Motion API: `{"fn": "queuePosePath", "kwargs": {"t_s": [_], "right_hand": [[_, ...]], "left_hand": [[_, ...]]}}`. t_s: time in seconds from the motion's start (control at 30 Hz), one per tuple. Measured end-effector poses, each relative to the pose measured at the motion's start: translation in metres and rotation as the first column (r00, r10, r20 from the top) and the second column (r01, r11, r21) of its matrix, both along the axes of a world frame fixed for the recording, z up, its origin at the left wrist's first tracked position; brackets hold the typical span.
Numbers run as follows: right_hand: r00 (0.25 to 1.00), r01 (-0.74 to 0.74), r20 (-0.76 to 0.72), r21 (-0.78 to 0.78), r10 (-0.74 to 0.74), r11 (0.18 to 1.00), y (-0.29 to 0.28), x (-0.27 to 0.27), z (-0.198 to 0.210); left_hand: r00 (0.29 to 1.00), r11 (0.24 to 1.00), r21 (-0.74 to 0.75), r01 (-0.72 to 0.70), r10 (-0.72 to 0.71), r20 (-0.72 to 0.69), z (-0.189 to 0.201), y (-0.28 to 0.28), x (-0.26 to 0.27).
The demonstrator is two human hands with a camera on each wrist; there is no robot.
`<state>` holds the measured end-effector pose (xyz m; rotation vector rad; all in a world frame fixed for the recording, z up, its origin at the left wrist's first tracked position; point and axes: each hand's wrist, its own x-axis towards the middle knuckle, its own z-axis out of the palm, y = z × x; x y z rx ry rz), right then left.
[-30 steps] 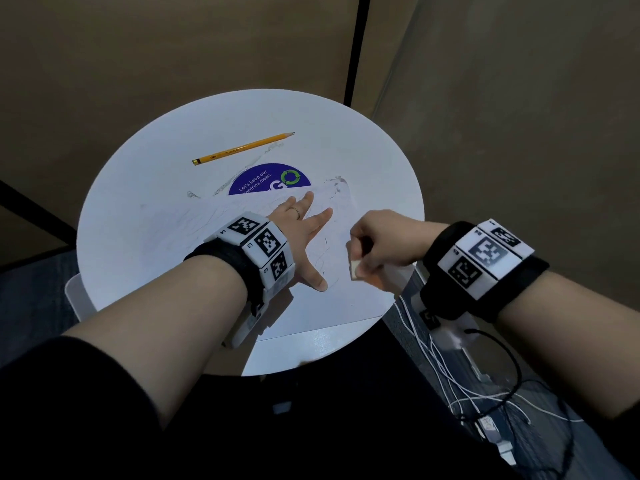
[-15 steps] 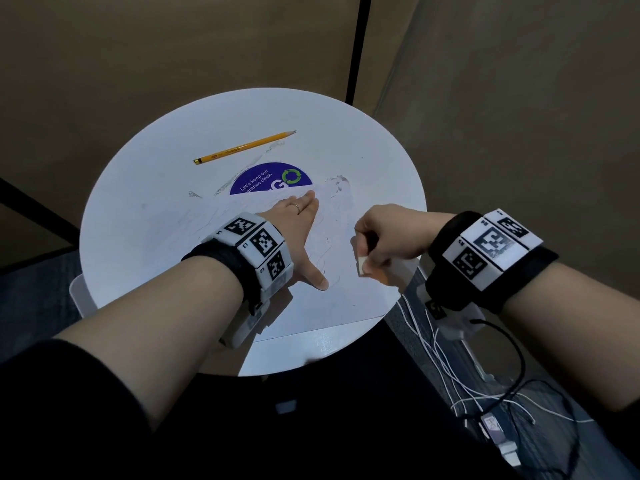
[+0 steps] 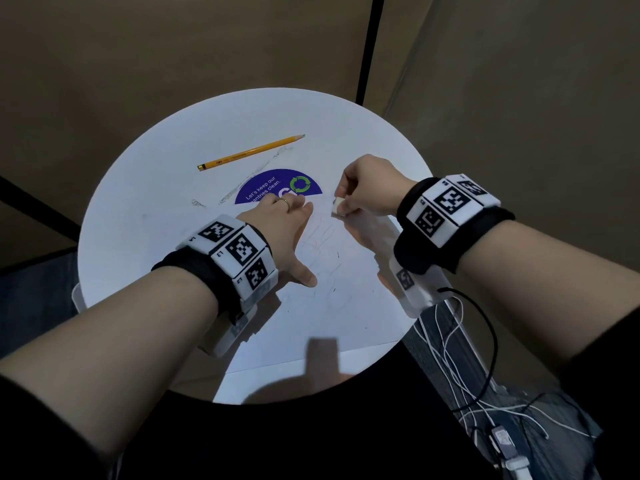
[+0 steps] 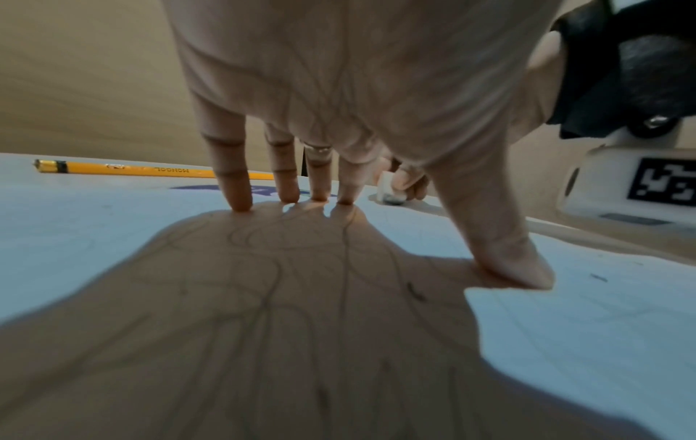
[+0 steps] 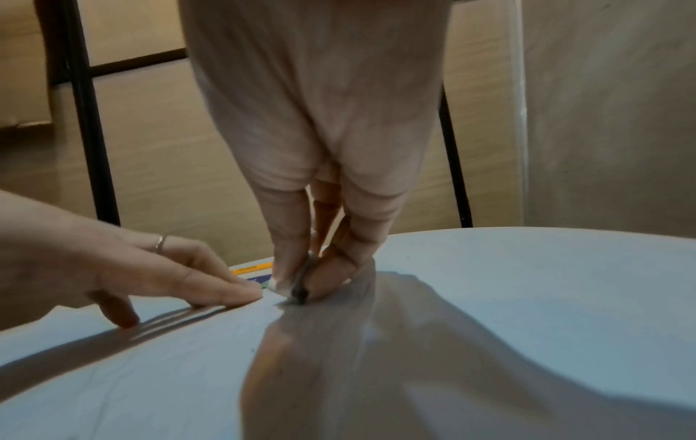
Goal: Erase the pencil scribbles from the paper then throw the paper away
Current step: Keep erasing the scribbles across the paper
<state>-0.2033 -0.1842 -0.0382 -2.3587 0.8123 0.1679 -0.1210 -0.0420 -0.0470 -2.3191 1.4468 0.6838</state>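
A white sheet of paper [image 3: 346, 306] with faint pencil scribbles [image 3: 322, 251] lies on the round white table [image 3: 138, 237]. My left hand [image 3: 284, 233] presses flat on the paper, fingers straight and spread [image 4: 241, 190], thumb out toward me. My right hand [image 3: 367, 192] pinches a small white eraser [image 3: 337, 206] between thumb and fingers, its dirty tip down on the paper's far corner [image 5: 297, 293], just right of the left fingertips. The eraser [image 4: 390, 190] also shows beyond the left fingers in the left wrist view.
A yellow pencil [image 3: 249, 152] lies on the far side of the table. A blue round sticker [image 3: 277, 188] sits partly under the paper. White and black cables [image 3: 460, 358] hang off the table's right edge. Brown walls close in behind.
My right hand has moved the eraser from the paper's near right edge up to its far corner. The left hand stays pressed on the paper, slightly shifted.
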Motion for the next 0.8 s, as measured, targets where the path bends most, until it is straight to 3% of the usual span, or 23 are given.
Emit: {"fn": "queuePosePath", "kwargs": {"t_s": [0.13, 0.3, 0.47, 0.63, 0.8], "right_hand": [[1.0, 0.024, 0.018, -0.011, -0.024, 1.0, 0.001, 0.01, -0.002], [0.992, -0.081, -0.087, 0.163, 0.096, 0.983, 0.003, 0.005, 0.0], [1.0, -0.01, -0.005, -0.003, 0.01, 1.0, 0.004, 0.013, 0.0], [0.99, -0.084, -0.104, 0.091, 0.093, 0.992, 0.006, 0.011, 0.001], [0.998, 0.058, 0.016, 0.027, -0.059, 0.998, 0.004, 0.021, -0.002]], "left_hand": [[1.0, 1.0, 0.007, 0.025, -0.025, 0.0, -0.001, -0.003, 0.001], [0.999, 0.999, 0.02, 0.038, -0.038, 0.007, -0.001, -0.006, 0.0], [1.0, 0.999, 0.04, 0.023, -0.023, 0.007, 0.002, -0.006, -0.001], [1.0, 1.0, 0.019, 0.005, -0.005, 0.026, 0.004, -0.004, -0.003], [1.0, 1.0, 0.024, 0.003, -0.004, 0.026, 0.005, -0.003, -0.004]]}}
